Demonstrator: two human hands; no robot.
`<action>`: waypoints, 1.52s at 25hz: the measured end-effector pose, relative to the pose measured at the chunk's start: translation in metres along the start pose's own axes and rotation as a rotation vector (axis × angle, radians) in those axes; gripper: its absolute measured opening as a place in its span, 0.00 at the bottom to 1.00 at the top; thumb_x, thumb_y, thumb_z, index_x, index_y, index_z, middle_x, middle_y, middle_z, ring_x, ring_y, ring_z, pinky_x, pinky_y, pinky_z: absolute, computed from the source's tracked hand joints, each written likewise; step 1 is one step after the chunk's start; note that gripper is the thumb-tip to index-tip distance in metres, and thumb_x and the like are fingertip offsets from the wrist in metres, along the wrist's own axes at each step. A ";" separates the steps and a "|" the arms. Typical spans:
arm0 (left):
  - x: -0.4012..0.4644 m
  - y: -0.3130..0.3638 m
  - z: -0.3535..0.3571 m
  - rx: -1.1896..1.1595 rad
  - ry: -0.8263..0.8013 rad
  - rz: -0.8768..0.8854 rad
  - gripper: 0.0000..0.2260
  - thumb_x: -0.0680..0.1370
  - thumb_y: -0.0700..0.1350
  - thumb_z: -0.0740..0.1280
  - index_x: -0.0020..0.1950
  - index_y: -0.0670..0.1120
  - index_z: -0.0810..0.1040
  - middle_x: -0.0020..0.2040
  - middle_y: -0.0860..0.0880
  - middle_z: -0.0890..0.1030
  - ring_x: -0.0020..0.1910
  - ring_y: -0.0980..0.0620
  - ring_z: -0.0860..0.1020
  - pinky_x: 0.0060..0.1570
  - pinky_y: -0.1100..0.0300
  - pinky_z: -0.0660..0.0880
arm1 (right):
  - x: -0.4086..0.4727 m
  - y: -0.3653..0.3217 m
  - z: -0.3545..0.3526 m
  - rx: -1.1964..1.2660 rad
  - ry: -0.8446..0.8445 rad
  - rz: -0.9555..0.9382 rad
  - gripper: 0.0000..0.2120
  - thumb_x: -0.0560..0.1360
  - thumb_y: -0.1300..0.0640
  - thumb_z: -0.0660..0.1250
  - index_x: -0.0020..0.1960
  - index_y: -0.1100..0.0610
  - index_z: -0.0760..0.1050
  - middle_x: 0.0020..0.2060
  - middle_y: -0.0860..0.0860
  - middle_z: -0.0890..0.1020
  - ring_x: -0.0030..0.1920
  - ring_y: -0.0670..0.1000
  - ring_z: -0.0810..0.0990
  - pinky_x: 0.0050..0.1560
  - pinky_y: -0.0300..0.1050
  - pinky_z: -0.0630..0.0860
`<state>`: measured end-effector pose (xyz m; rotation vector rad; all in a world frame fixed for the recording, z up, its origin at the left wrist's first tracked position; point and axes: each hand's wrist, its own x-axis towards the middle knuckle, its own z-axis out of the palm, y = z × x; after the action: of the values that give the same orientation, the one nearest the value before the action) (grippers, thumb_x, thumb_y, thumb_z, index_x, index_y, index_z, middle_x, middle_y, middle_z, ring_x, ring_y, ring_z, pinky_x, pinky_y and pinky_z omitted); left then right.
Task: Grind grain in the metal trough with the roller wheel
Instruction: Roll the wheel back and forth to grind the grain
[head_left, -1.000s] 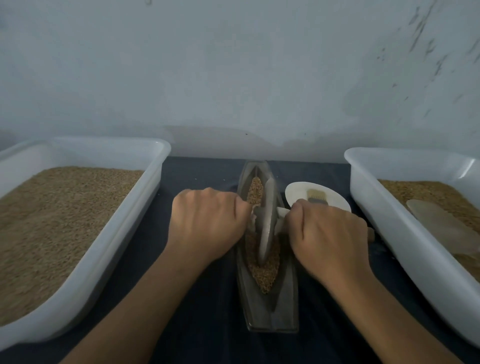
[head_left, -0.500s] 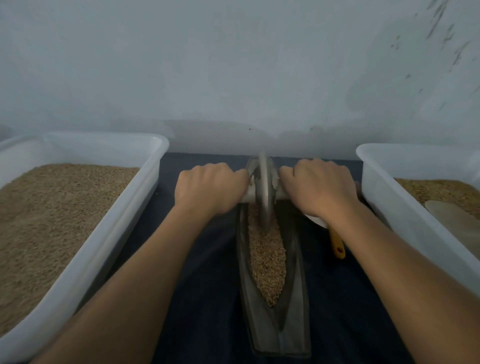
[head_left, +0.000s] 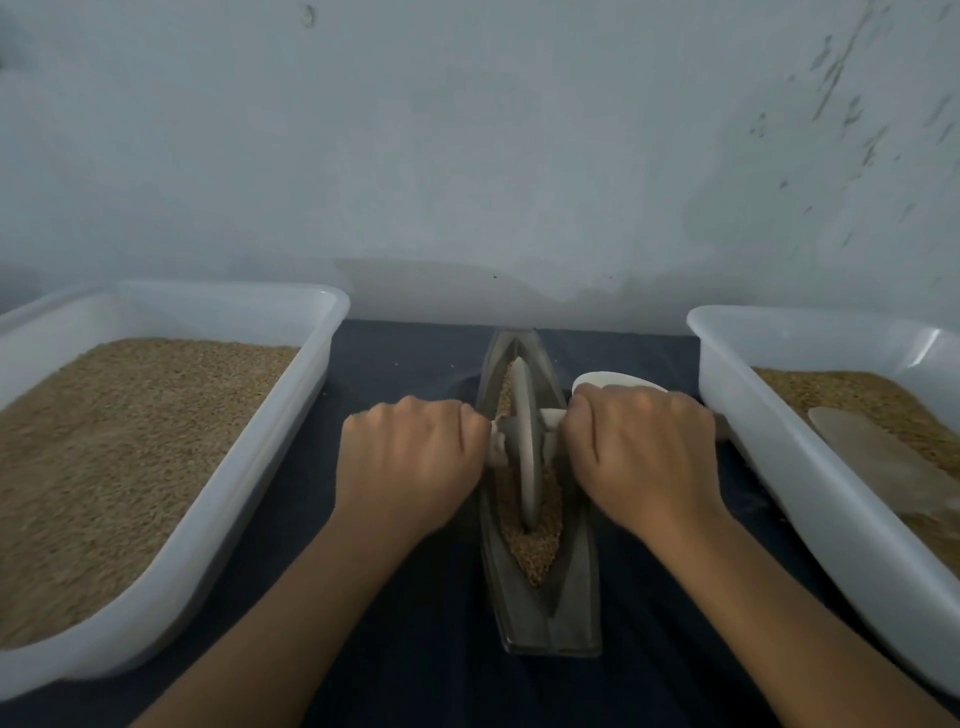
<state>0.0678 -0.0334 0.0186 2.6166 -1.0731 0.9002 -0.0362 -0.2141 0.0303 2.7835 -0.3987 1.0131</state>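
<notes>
Two hands clamped: left hand (head_left: 410, 462), right hand (head_left: 641, 457) flank metal trough (head_left: 571, 597), gripping axle ends for even downward pressure | roller wheel (head_left: 524, 457) upright mid-trough in grain (head_left: 537, 551)

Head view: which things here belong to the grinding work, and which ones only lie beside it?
In use:
- metal trough with grain
- roller wheel
- left hand and right hand, each gripping the wheel's handle

Lying about:
- left tray of grain
- right tray with a scoop
- white dish
</notes>
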 end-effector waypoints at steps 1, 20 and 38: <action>0.007 -0.004 0.002 0.090 -0.098 0.072 0.16 0.79 0.47 0.64 0.34 0.50 0.64 0.28 0.54 0.63 0.26 0.51 0.64 0.29 0.60 0.59 | 0.007 0.002 0.006 0.004 -0.013 0.014 0.26 0.82 0.46 0.45 0.30 0.50 0.67 0.23 0.45 0.68 0.23 0.47 0.65 0.26 0.41 0.60; 0.008 0.005 -0.006 -0.106 0.068 -0.023 0.16 0.77 0.52 0.60 0.30 0.51 0.67 0.25 0.53 0.60 0.24 0.50 0.60 0.31 0.60 0.62 | -0.012 0.006 0.001 0.132 0.020 0.088 0.22 0.83 0.48 0.48 0.33 0.49 0.68 0.26 0.45 0.68 0.25 0.45 0.64 0.28 0.40 0.53; 0.046 -0.013 0.024 0.118 -0.186 0.074 0.11 0.81 0.48 0.55 0.41 0.47 0.70 0.34 0.51 0.68 0.32 0.47 0.69 0.31 0.56 0.62 | 0.048 0.012 0.026 -0.029 -0.133 0.053 0.26 0.77 0.45 0.39 0.29 0.51 0.67 0.25 0.47 0.68 0.26 0.48 0.63 0.30 0.45 0.52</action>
<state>0.1140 -0.0595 0.0274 2.8214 -1.2034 0.7681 0.0115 -0.2406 0.0425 2.8375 -0.5032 0.8278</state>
